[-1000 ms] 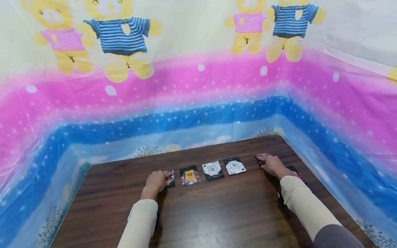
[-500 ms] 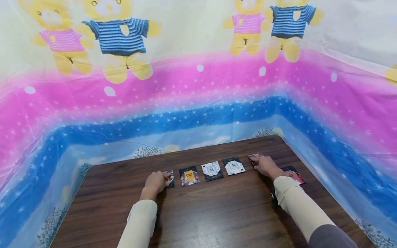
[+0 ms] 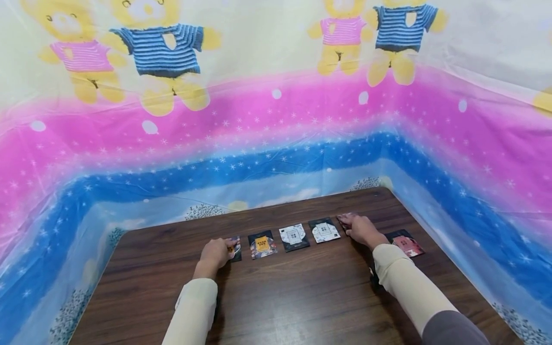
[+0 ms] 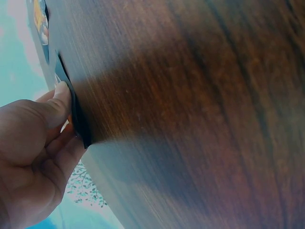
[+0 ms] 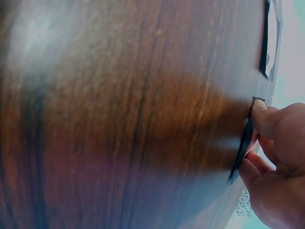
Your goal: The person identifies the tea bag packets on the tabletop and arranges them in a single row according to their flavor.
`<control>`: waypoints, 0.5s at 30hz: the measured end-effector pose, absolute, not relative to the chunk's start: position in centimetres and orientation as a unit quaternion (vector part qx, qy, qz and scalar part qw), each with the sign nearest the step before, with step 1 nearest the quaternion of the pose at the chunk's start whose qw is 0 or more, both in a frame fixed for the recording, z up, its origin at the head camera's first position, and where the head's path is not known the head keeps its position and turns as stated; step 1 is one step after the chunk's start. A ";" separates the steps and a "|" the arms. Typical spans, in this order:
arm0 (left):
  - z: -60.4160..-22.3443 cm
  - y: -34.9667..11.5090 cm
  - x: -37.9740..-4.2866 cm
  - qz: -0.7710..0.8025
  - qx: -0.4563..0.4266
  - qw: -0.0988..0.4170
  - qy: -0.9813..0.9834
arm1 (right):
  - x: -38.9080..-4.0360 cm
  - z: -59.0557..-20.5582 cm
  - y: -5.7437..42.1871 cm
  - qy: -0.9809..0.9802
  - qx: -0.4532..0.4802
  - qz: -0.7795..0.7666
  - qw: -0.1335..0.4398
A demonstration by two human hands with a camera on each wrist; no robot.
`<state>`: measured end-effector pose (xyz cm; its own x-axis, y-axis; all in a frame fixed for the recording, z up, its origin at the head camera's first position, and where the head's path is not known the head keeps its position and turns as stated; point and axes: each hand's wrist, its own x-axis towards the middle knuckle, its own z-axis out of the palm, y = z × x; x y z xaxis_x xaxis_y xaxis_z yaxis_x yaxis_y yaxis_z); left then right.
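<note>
In the head view, a row of flat, square printed sachets lies on the dark wooden table (image 3: 276, 297). At the row's left end my left hand (image 3: 215, 253) grips a dark sachet with orange print (image 3: 235, 249), thumb and fingers at its edges; the hand covers much of it. On the right, my right hand (image 3: 364, 230) holds a dark reddish sachet (image 3: 343, 219) flat on the table. Between the hands lie an orange-labelled sachet (image 3: 262, 244) and two black-and-white sachets, one left (image 3: 294, 237) and one right (image 3: 324, 230).
Another red-and-black sachet (image 3: 407, 243) lies near the table's right edge, partly behind my right sleeve (image 3: 401, 268). Something small and dark shows under that forearm. A patterned cloth (image 3: 276, 110) with bears hangs around the table's far and right sides.
My right hand has slid its sachet leftward, closer to the black-and-white ones. The red-and-black sachet at the right has come further out from behind the sleeve. My left hand stays in place.
</note>
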<state>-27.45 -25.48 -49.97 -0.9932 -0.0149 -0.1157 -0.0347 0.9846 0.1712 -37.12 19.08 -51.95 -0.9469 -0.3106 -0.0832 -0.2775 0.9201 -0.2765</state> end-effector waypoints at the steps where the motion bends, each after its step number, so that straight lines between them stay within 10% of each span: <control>1: -50.0 -25.5 -27.4 0.086 -0.013 0.058 0.995 | -37.1 -51.9 19.0 0.978 -0.150 -0.133 0.064; 15: -49.9 -25.4 -27.3 0.069 -0.016 0.068 0.995 | -37.0 -51.7 18.7 0.979 -0.151 -0.121 0.070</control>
<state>-27.25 -25.38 -49.86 -0.9902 -0.0229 -0.1375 -0.0415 0.9900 0.1345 -37.01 18.71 -51.65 -0.9445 -0.3128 -0.1009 -0.2787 0.9249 -0.2587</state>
